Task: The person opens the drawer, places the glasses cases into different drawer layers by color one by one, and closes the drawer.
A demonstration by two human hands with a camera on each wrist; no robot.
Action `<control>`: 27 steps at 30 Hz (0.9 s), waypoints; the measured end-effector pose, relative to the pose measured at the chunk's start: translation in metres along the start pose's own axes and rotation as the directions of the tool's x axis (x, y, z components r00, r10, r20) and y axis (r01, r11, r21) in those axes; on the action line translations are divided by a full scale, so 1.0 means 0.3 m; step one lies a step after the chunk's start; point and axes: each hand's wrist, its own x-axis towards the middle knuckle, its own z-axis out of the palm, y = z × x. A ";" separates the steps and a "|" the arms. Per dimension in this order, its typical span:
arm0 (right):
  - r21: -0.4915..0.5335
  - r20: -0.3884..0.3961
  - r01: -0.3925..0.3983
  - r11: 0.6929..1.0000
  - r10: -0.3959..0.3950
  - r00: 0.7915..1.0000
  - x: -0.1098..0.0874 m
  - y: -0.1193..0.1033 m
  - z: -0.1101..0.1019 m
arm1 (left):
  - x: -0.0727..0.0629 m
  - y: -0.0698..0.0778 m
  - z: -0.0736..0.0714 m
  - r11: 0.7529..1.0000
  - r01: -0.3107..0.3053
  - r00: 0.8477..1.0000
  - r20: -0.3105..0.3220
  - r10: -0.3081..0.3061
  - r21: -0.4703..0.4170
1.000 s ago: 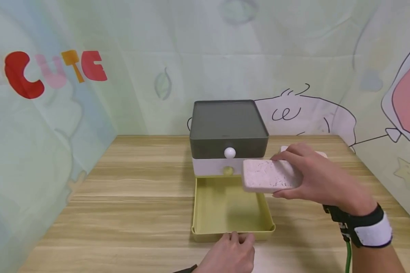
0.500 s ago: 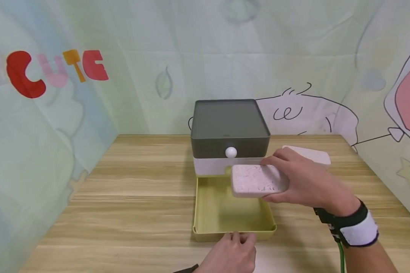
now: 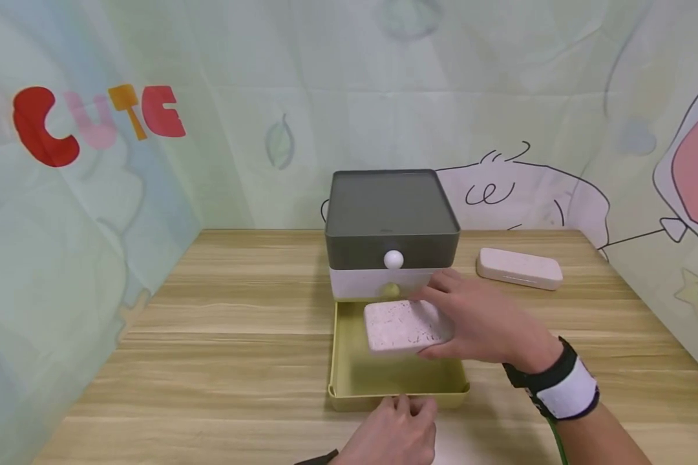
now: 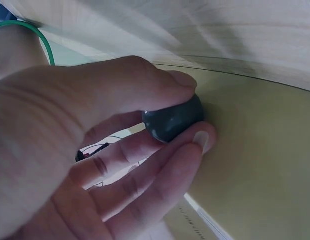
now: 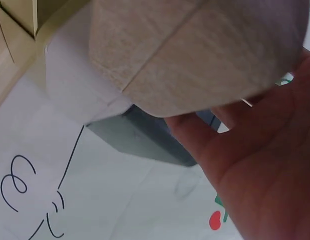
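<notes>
My right hand grips a pale pink glasses case with dark worn specks, over the pulled-out yellow drawer. In the right wrist view the case shows rounded ends and a seam line along its side. My left hand is at the drawer's front. The left wrist view shows its thumb and fingers pinching a dark round knob on that front. The drawer belongs to a small chest with a grey top drawer and a white middle one, both pushed in.
A second pale pink case lies on the wooden table, right of the chest. A printed cloth backdrop stands behind and along both sides. A green cable runs from the right wrist strap.
My right hand has carried the glasses case leftward and lower, over the drawer. The second case has come into full view. My left hand stays at the drawer front.
</notes>
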 end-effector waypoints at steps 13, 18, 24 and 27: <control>-0.030 0.038 0.027 0.999 -0.026 0.999 0.036 -0.020 0.097 | 0.002 0.001 0.000 1.000 0.000 1.000 -0.007 0.000 0.031; -0.082 0.040 0.027 0.996 -0.024 0.999 0.044 -0.020 0.135 | 0.004 0.002 0.001 0.999 0.003 1.000 -0.017 -0.003 0.034; -0.095 0.028 0.056 0.994 -0.053 0.998 0.052 -0.022 0.176 | 0.006 -0.002 -0.007 0.999 -0.006 0.999 0.033 0.007 -0.032; -0.081 0.030 0.081 0.993 -0.079 0.996 0.054 -0.022 0.201 | 0.005 -0.001 -0.009 0.997 -0.002 0.999 0.044 0.005 -0.071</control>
